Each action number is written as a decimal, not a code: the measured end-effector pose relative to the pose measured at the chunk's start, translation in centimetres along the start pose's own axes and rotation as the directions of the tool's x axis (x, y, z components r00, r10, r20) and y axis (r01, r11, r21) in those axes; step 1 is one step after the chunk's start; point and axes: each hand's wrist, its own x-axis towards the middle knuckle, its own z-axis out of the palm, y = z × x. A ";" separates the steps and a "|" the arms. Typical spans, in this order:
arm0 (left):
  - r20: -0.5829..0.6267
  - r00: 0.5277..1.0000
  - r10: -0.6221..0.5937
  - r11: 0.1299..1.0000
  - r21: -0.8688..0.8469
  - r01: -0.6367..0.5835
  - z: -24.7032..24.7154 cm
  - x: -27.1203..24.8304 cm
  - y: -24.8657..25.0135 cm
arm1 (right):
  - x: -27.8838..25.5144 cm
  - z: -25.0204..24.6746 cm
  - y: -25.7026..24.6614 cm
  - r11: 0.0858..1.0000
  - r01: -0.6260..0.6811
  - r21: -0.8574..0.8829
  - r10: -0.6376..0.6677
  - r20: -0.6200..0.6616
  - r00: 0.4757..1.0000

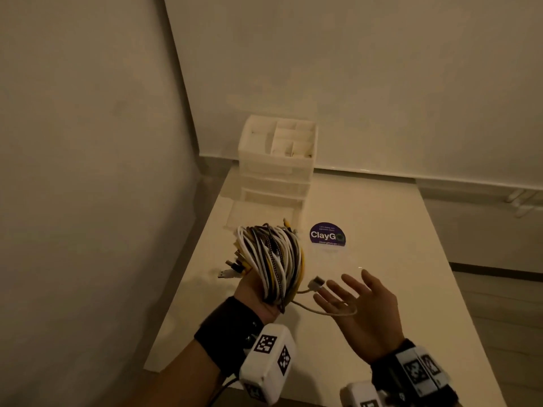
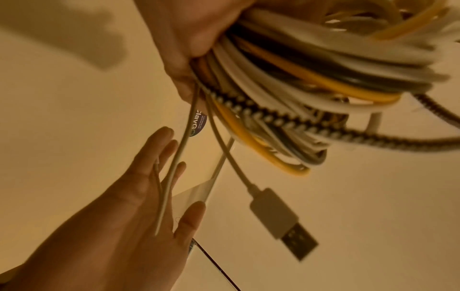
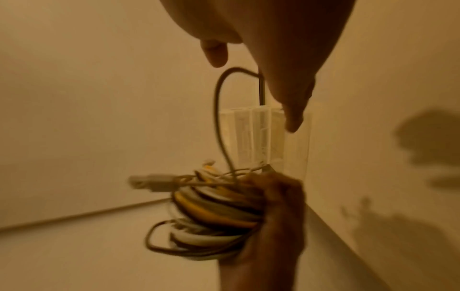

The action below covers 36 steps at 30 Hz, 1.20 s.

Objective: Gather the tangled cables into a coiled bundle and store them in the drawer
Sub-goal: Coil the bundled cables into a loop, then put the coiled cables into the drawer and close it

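Note:
My left hand (image 1: 258,301) grips a thick coil of white, yellow, grey and braided cables (image 1: 273,259) above the white table (image 1: 382,289). The same cable bundle (image 2: 311,78) fills the left wrist view, held by curled fingers (image 2: 189,49). One loose white cable loop (image 1: 332,311) hangs from the coil across the straight fingers of my right hand (image 1: 361,306), its USB plug (image 1: 317,282) dangling free. The right hand (image 2: 139,196) lies flat with that strand over it. The bottom drawer (image 1: 261,215) of the white drawer unit (image 1: 279,160) stands pulled out behind the coil.
The drawer unit sits in the table's far left corner against two walls, with an open divided tray on top. A round purple ClayGo sticker (image 1: 327,235) lies on the table right of the coil. The table's right edge (image 1: 458,289) drops to the floor.

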 end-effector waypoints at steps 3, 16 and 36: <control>-0.011 0.999 0.037 0.999 0.039 -0.037 -0.1 1.0 -0.2 | 0.3 0.1 0.7 0.988 -0.035 -0.149 0.011 -0.159 0.987; 0.066 0.984 0.164 0.982 0.085 -0.169 -0.3 2.2 -0.6 | -0.3 2.0 1.0 0.903 -0.055 -0.426 0.163 0.221 0.962; -0.053 0.853 0.519 0.655 0.666 -0.358 -1.5 4.9 -1.9 | 4.5 3.8 2.3 0.560 0.480 -0.676 -0.356 0.327 0.875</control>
